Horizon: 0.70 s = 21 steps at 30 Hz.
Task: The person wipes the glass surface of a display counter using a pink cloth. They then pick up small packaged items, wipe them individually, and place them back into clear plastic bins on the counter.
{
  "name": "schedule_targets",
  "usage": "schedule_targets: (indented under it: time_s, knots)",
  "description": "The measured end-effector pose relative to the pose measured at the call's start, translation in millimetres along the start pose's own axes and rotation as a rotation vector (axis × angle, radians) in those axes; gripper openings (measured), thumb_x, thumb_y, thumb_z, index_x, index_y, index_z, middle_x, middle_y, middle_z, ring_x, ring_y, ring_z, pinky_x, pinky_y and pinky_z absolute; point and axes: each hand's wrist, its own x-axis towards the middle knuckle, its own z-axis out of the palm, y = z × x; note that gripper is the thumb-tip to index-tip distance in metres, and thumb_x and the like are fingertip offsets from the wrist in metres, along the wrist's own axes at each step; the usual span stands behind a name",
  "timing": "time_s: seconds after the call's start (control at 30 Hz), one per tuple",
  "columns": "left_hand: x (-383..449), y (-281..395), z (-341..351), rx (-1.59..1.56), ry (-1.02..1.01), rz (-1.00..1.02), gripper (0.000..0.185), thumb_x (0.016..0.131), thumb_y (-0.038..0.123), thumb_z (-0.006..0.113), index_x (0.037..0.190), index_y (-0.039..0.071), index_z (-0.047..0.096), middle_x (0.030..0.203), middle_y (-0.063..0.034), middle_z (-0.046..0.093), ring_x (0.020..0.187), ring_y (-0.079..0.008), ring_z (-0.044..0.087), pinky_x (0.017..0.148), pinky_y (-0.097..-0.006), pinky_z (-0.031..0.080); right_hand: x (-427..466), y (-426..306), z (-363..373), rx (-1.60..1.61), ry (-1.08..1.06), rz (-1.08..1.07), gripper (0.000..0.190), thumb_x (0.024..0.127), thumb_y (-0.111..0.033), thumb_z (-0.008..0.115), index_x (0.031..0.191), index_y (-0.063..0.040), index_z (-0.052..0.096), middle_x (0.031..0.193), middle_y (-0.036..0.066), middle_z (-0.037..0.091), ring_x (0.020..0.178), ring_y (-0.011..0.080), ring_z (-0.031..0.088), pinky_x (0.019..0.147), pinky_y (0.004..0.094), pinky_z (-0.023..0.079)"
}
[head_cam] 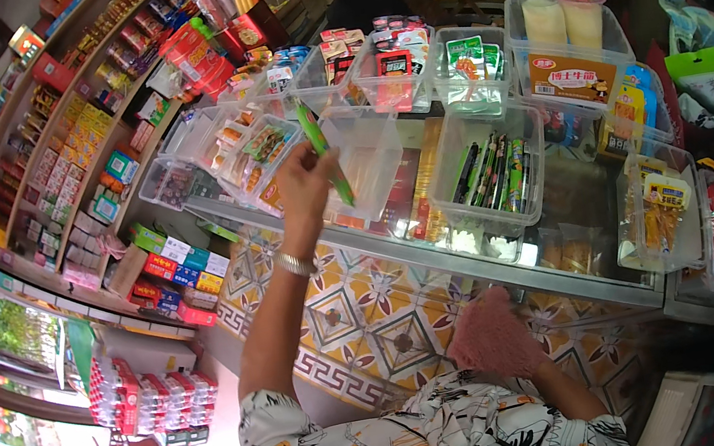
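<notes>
My left hand [308,185], with a metal watch band at the wrist, grips a slim green printed packet [324,150] over a clear plastic bin [357,159] on the glass counter. Right of that bin, another clear bin [440,188] holds several slim green and black packets [494,172]. My right hand [493,335] wears a fuzzy pink glove or mitt and is low in front of the counter, near my body. Its fingers are blurred, and whether it holds anything cannot be told. Left of my left hand, a bin [260,150] holds small wrapped snacks.
More clear bins of packaged snacks line the counter, one with a brown carton [566,78] and two pale cups. The counter's metal edge [426,254] runs before me. Shelves of boxed goods [63,159] rise at the left, with stacked small boxes [180,267] at their foot.
</notes>
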Motion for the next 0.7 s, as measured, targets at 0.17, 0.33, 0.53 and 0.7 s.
schedule_targets:
  time_s: [0.17, 0.33, 0.53, 0.7]
  knots:
    - [82.5, -51.9, 21.0, 0.595, -0.082, 0.020, 0.032, 0.074, 0.024, 0.078, 0.095, 0.000, 0.072, 0.079, -0.0138, 0.070, 0.067, -0.0190, 0.067, 0.063, -0.0328, 0.052, -23.9, 40.3, -17.5, 0.134, 0.198, 0.029, 0.016, 0.082, -0.018, 0.058, 0.094, -0.010, 0.065, 0.092, 0.008, 0.063, 0.092, 0.0262, 0.059, 0.089, 0.0412, 0.040]
    - [108.6, -109.1, 47.3, 0.768, -0.429, -0.193, 0.026, 0.069, 0.019, 0.083, 0.085, 0.001, 0.072, 0.069, -0.0102, 0.067, 0.058, -0.0168, 0.063, 0.052, -0.0309, 0.049, -35.7, 61.8, -29.5, 0.161, 0.294, 0.072, 0.018, 0.083, -0.017, 0.057, 0.097, -0.010, 0.065, 0.095, 0.007, 0.063, 0.094, 0.0254, 0.059, 0.089, 0.0414, 0.039]
    - [106.9, -127.7, 63.4, 0.571, -0.647, -0.349, 0.026, 0.077, 0.009, 0.079, 0.094, -0.006, 0.068, 0.070, -0.0063, 0.067, 0.053, -0.0162, 0.063, 0.045, -0.0275, 0.049, -36.8, 74.3, -34.8, 0.190, 0.338, 0.076, 0.020, 0.084, -0.016, 0.056, 0.100, -0.010, 0.065, 0.099, 0.007, 0.064, 0.096, 0.0246, 0.059, 0.089, 0.0417, 0.039]
    - [98.4, -87.9, 63.1, 0.675, -0.345, -0.176, 0.021, 0.081, 0.016, 0.074, 0.091, -0.002, 0.070, 0.071, -0.0119, 0.069, 0.056, -0.0197, 0.066, 0.052, -0.0309, 0.051, -36.6, 81.4, -38.0, 0.197, 0.363, 0.074, 0.022, 0.084, -0.014, 0.055, 0.103, -0.010, 0.065, 0.103, 0.006, 0.065, 0.098, 0.0239, 0.060, 0.089, 0.0419, 0.039]
